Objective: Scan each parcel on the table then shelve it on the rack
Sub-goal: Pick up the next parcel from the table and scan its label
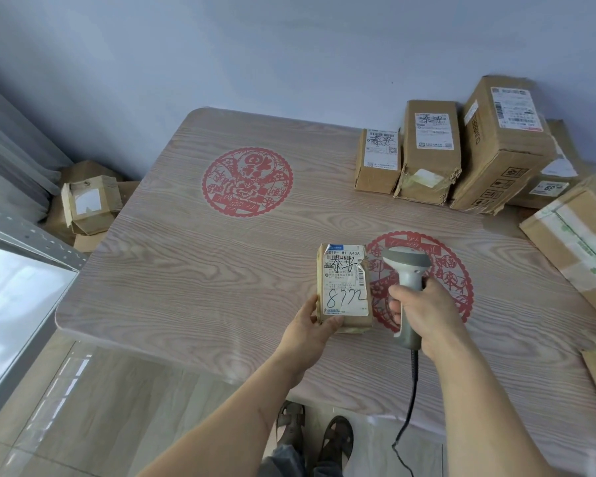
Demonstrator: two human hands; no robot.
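My left hand (312, 325) grips the near end of a small brown parcel (345, 287), label up, with "872" handwritten on it, just above the wooden table (186, 263). My right hand (424, 313) holds a grey barcode scanner (408, 270) by its handle, right beside the parcel, its head level with the label's top. The scanner's black cord (412, 401) hangs down toward the floor.
Several cardboard parcels (427, 149) stand along the table's far right edge, and a large box (578, 242) lies at the right. A metal rack frame (31, 235) is at the left, with torn boxes (90, 204) on the floor beside it.
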